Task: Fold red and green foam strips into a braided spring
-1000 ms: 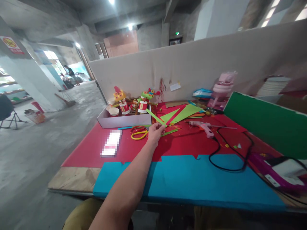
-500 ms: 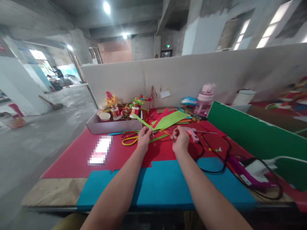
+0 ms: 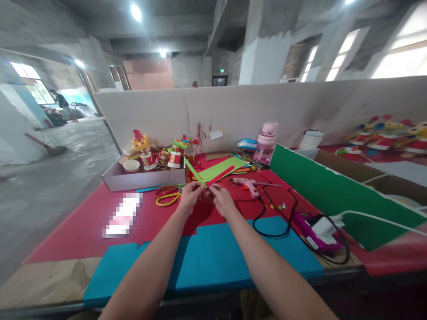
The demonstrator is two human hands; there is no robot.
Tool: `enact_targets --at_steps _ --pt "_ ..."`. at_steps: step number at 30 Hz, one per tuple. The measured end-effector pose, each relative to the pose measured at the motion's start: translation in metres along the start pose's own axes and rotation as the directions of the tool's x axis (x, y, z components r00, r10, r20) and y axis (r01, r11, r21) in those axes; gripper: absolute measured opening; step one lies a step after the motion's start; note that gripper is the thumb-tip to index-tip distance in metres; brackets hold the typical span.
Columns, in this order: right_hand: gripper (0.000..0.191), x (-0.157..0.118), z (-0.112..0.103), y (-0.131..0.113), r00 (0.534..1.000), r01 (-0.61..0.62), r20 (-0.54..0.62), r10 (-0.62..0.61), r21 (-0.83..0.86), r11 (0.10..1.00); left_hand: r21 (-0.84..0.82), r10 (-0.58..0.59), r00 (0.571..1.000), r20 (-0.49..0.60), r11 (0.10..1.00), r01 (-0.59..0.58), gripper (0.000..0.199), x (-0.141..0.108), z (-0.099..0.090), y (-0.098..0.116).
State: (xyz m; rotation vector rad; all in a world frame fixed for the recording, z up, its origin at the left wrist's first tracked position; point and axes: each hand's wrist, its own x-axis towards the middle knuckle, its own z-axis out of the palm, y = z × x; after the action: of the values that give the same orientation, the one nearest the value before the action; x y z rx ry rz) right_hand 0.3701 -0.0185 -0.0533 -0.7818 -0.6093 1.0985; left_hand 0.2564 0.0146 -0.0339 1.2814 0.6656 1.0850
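My left hand (image 3: 191, 196) is closed in a pinch at the lower end of a light green paper strip (image 3: 194, 171). A red paper strip (image 3: 221, 175) slants up to the right from the same spot, so the two strips form a V. My right hand (image 3: 223, 201) pinches at the foot of this V, against the red strip, its fingertips close to those of the left. The fingers hide the join. Left of my hands lie yellow-handled scissors (image 3: 167, 199). A pink glue gun (image 3: 248, 185) rests on the red table cover to their right.
Behind the strips lies a green paper sheet (image 3: 218, 169). A grey box (image 3: 147, 179) holds paper cups and crafted figures. Blue sheets (image 3: 216, 262) cover the near edge. On the right are a green board (image 3: 333, 191), a purple power strip (image 3: 318, 238) and a black cord (image 3: 290, 218).
My right hand has moved left to meet my left hand at the foot of the strips. The red strip now leans further right. The view has turned slightly right.
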Motion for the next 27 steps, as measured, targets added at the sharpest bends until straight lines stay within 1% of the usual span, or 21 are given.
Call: enact_targets --at_steps 3,8,14,20,24,27 --pt "0.03 -0.0016 -0.0002 -0.0002 1.0 -0.007 0.007 0.007 0.001 1.0 -0.004 -0.019 1.0 -0.002 1.0 0.019 0.038 0.0002 -0.0002 -0.0013" --pt "0.03 -0.0043 0.0006 -0.0003 1.0 -0.006 0.021 0.006 -0.01 1.0 -0.019 -0.039 0.999 -0.038 0.999 0.039 0.038 0.0006 0.0004 -0.0026" --pt "0.033 -0.0036 0.0001 0.0012 0.997 -0.033 0.072 0.033 -0.009 0.999 0.009 -0.011 0.998 -0.055 1.0 0.012 0.033 -0.0003 0.0026 -0.0017" --pt "0.032 -0.0061 0.0023 0.0024 0.999 -0.021 0.04 0.022 -0.031 0.999 -0.006 -0.007 0.996 -0.094 1.0 0.006 0.027 -0.0024 0.003 -0.0022" --pt "0.031 -0.006 0.0029 0.0041 0.999 0.012 0.051 -0.01 -0.046 0.999 -0.035 0.0 0.998 -0.068 0.999 -0.003 0.028 -0.0029 0.0018 -0.0052" --pt "0.031 -0.004 0.0012 0.005 0.999 0.038 0.003 -0.038 -0.104 0.994 -0.023 -0.017 0.998 -0.064 1.0 0.015 0.028 -0.0016 0.0004 -0.0082"
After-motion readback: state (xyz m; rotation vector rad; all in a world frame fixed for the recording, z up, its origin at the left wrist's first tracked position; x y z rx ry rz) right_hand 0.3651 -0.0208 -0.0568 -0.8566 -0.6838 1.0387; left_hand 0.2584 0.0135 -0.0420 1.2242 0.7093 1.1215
